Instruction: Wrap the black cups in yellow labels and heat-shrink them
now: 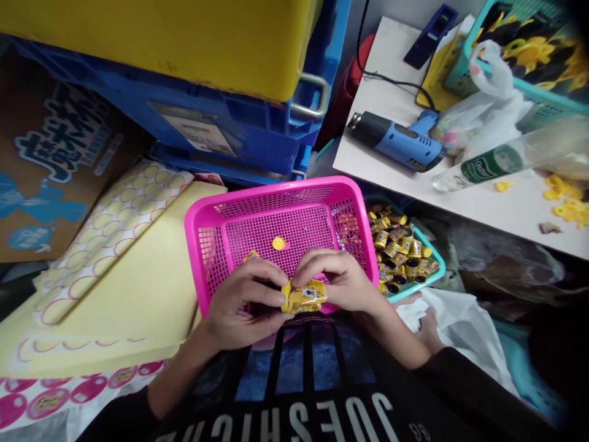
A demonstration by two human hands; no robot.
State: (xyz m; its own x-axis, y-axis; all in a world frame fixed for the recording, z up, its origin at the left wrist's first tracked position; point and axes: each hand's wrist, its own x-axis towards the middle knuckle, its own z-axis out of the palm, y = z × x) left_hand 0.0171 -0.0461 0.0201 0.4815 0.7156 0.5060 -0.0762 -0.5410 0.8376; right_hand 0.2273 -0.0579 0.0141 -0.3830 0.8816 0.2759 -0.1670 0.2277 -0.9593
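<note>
Yellow packet (309, 297), one. Grip: left hand (251, 299) and right hand (335, 275) closed on opposite ends, likely for steadiness; pink basket (276, 186) beneath, perhaps catching drops.

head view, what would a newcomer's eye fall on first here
Probably the bright pink basket in the middle, where the left hand and right hand hold a small yellow packet at its near side. After that, likely the big yellow bin at the top left and the blue heat gun on the white table at the right.
</note>
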